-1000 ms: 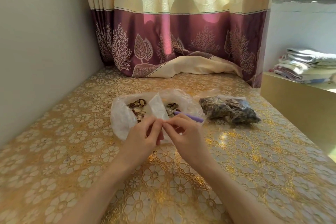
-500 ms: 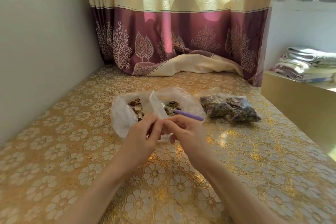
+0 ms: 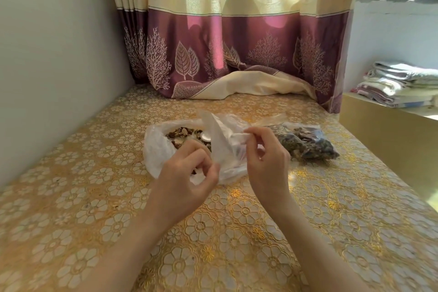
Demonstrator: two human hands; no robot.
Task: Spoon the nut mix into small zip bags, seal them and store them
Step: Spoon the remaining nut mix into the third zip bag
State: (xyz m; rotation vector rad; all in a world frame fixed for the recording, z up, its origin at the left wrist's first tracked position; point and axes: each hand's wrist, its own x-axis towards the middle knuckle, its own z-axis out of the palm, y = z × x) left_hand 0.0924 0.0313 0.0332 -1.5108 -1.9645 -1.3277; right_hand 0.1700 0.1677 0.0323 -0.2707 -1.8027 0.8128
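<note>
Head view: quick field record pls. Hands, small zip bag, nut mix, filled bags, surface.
left hand: pinches small zip bag's lower left edge
right hand: pinches bag's top edge
small zip bag: clear, empty, held above big bag
nut mix: in open white plastic bag
filled bags: lying right of hands
surface: gold floral tablecloth

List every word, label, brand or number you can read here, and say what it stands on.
None: no readable text in this view.
The small zip bag held by both hands shows no print.
The filled bags show no label.
The curtain carries only leaf and tree patterns.
</note>
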